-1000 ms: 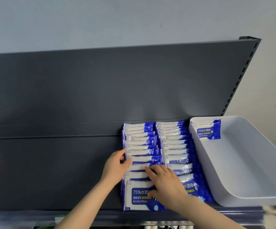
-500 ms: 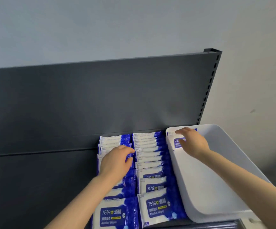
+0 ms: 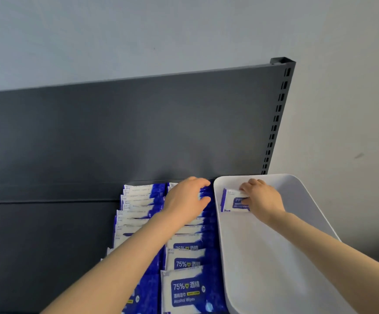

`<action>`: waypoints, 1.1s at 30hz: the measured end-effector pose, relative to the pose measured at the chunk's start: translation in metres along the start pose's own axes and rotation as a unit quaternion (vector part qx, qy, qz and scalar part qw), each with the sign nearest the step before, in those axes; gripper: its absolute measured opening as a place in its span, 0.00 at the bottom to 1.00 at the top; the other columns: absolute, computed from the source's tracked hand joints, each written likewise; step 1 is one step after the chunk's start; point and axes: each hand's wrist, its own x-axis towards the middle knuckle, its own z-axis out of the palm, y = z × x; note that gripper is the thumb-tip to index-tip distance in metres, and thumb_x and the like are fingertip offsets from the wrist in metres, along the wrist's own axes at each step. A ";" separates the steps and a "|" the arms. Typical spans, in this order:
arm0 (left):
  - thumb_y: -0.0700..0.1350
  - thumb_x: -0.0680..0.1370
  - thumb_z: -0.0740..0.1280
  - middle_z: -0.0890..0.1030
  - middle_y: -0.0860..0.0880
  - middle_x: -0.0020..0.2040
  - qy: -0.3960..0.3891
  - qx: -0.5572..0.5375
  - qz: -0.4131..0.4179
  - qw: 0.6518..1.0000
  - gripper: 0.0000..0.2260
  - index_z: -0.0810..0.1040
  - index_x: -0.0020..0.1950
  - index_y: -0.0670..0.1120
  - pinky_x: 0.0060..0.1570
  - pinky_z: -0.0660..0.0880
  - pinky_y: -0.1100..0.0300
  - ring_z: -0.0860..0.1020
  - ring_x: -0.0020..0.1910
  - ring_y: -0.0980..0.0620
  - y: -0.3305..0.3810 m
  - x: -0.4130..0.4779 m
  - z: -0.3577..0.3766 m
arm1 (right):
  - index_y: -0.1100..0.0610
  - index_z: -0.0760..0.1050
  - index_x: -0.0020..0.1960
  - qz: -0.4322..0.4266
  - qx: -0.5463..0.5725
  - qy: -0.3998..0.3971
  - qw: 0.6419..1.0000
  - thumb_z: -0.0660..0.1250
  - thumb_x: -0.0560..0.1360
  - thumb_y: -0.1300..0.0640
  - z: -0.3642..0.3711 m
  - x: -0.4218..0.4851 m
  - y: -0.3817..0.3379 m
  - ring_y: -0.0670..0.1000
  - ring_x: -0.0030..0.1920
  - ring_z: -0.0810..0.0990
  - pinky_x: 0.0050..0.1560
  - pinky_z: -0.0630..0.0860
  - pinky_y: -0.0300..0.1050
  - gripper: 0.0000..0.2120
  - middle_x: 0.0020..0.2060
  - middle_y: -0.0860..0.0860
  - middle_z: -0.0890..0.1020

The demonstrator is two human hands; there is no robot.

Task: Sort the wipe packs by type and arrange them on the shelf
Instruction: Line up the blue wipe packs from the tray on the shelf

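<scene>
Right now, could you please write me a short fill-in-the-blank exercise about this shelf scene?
The right hand grips the lone wipe pack inside the ____ bin.
The left hand touches the shelved packs, which form ____ rows.
The front labels show ____ alcohol.
Missing: white; two; 75%.

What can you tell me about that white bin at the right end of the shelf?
The white bin is a smooth, plastic-looking tub with rounded corners and sloping walls, open on top. It sits on the dark shelf, its left wall close beside the right-hand row of packs. One blue-and-white wipe pack stands at its far end, gripped by the right hand. No other contents show.
</scene>
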 end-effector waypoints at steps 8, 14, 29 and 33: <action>0.38 0.75 0.70 0.80 0.58 0.55 -0.036 -0.336 0.020 0.941 0.19 0.74 0.64 0.51 0.56 0.75 0.66 0.79 0.56 0.61 0.032 -0.023 -0.026 | 0.52 0.77 0.56 -0.034 0.208 0.055 0.976 0.67 0.73 0.60 -0.080 -0.056 -0.027 0.53 0.48 0.76 0.42 0.73 0.47 0.13 0.48 0.49 0.79; 0.38 0.76 0.69 0.85 0.53 0.50 -0.070 -0.402 -0.006 0.913 0.10 0.79 0.52 0.54 0.48 0.81 0.60 0.83 0.48 0.55 0.005 -0.068 -0.048 | 0.51 0.75 0.53 -0.033 0.246 0.020 0.969 0.66 0.75 0.58 -0.094 -0.086 -0.072 0.53 0.46 0.79 0.42 0.76 0.47 0.07 0.46 0.48 0.83; 0.40 0.65 0.79 0.84 0.58 0.48 -0.187 -0.306 -0.058 0.932 0.21 0.76 0.51 0.56 0.51 0.80 0.58 0.82 0.46 0.62 -0.098 -0.165 -0.049 | 0.52 0.73 0.54 -0.092 0.151 -0.093 0.980 0.65 0.76 0.53 -0.042 -0.127 -0.206 0.50 0.50 0.80 0.49 0.78 0.49 0.07 0.51 0.48 0.83; 0.43 0.64 0.79 0.82 0.60 0.52 -0.207 -0.285 -0.024 0.936 0.22 0.78 0.55 0.54 0.55 0.78 0.59 0.80 0.51 0.63 -0.119 -0.181 -0.027 | 0.51 0.72 0.55 -0.053 0.131 -0.119 0.983 0.64 0.76 0.52 -0.028 -0.147 -0.201 0.52 0.53 0.79 0.50 0.78 0.48 0.09 0.55 0.49 0.81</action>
